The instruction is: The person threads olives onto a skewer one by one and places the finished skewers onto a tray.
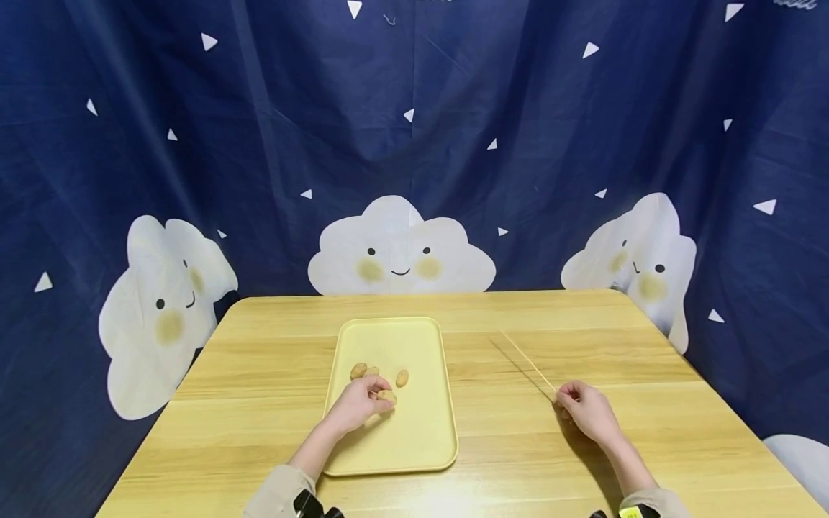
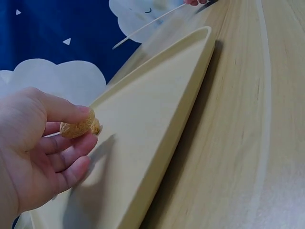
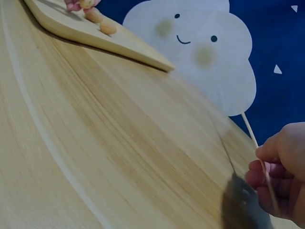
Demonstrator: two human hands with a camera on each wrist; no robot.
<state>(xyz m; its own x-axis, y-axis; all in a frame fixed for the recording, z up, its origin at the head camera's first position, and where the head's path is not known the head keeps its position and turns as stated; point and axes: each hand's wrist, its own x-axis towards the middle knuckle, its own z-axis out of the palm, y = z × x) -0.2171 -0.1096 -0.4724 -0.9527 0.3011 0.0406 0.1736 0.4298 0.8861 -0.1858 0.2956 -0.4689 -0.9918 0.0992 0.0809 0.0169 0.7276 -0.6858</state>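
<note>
In the head view my left hand (image 1: 355, 406) is over the tray and pinches a tan, wrinkled, nut-like piece (image 1: 387, 396) between thumb and fingers. The left wrist view shows this piece (image 2: 76, 128) up close; its exact kind is unclear. Beyond the fingers lie similar pieces, one at the left (image 1: 358, 370), one partly covered by the hand (image 1: 372, 371), and one to the right (image 1: 402, 378). Over the table to the right, my right hand (image 1: 589, 414) grips a thin wooden skewer (image 1: 527, 360) near its lower end. The skewer slants away up and left.
A pale yellow tray (image 1: 421, 446) with a low raised rim lies left of centre on the wooden table (image 1: 505, 432). Behind the table hangs a dark blue curtain (image 1: 453, 158) with white clouds and triangles.
</note>
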